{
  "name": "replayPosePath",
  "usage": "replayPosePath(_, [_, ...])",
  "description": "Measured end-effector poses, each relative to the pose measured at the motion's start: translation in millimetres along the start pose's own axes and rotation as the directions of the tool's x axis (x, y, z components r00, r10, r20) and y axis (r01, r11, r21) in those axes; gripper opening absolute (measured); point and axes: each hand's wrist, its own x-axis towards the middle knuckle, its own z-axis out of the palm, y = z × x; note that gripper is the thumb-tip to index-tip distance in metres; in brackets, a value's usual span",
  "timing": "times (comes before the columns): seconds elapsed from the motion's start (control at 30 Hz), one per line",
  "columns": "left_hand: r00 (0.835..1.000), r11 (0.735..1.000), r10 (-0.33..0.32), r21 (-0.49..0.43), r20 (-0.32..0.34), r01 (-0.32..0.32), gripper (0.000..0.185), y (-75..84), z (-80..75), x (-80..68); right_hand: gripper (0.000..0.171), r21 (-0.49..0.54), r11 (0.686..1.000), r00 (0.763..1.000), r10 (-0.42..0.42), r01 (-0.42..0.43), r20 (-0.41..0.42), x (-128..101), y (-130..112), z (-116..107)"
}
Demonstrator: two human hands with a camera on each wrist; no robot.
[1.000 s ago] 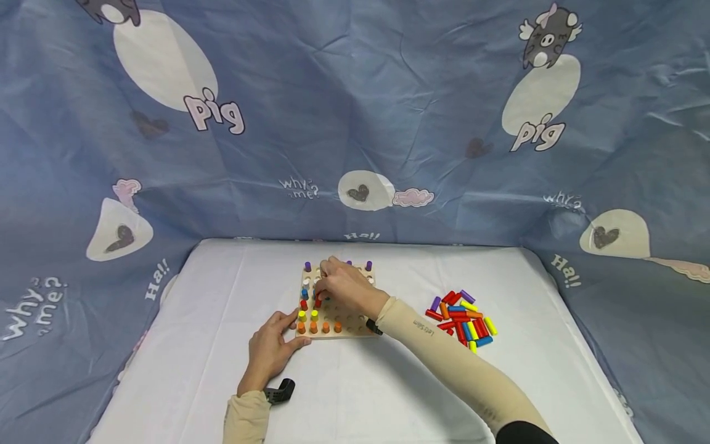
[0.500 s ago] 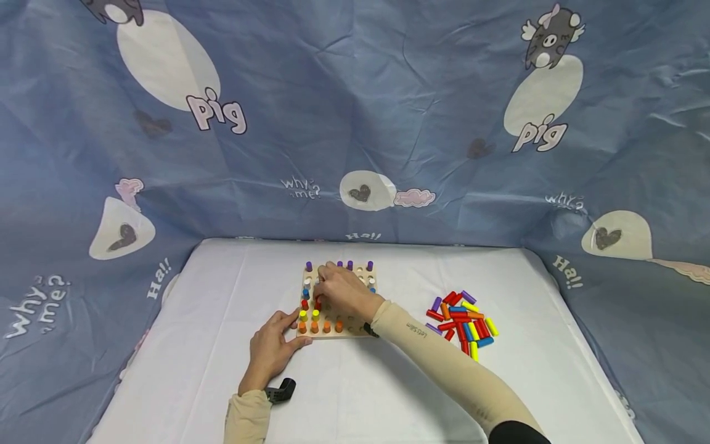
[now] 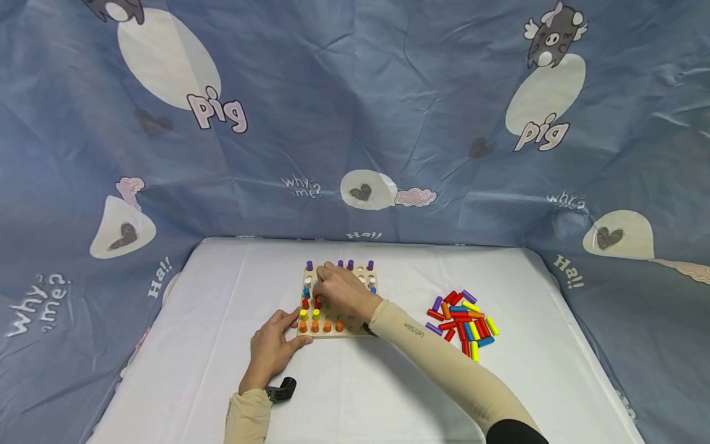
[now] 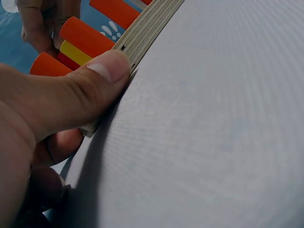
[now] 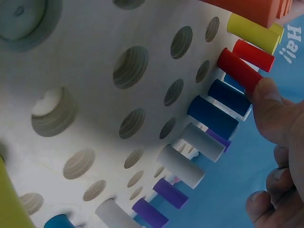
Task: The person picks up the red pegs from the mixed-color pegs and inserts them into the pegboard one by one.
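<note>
A square wooden pegboard lies mid-table with purple, white, blue, red, yellow and orange pegs standing in its holes. My left hand grips its near left corner: the thumb lies on the plywood edge beside orange pegs, and a finger curls underneath. My right hand hovers over the board's left half with fingers curled. One fingertip sits on the top end of a red peg standing in a hole of the board. In the head view that red peg pokes out below the hand.
A pile of loose coloured pegs lies on the white table to the right of the board. Blue printed cloth walls the table on three sides. A black strap piece sits at my left wrist.
My right hand has settled slightly lower and to the left over the red peg. The left hand and the board have stayed put.
</note>
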Motion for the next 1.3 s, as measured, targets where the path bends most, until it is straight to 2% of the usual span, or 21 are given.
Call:
replayPosePath(0.3, [1.000,1.000,-0.010,-0.001,0.009,0.010,0.077,0.5,0.0,-0.6,0.005,0.033,0.999,1.000,0.002,-0.003,0.028,1.4,-4.7,-0.5])
replayPosePath(0.87, [0.999,0.999,-0.037,-0.003,0.031,0.037,0.078,2.0,-1.0,-2.3,0.010,0.055,0.998,0.997,0.032,-0.036,0.070,0.8,-9.1,2.6])
replayPosePath(1.3, [1.000,1.000,-0.012,-0.001,0.008,0.012,0.077,2.9,-2.1,-0.5,0.011,0.038,0.998,0.997,0.044,-0.047,0.061,0.1,-6.4,2.1])
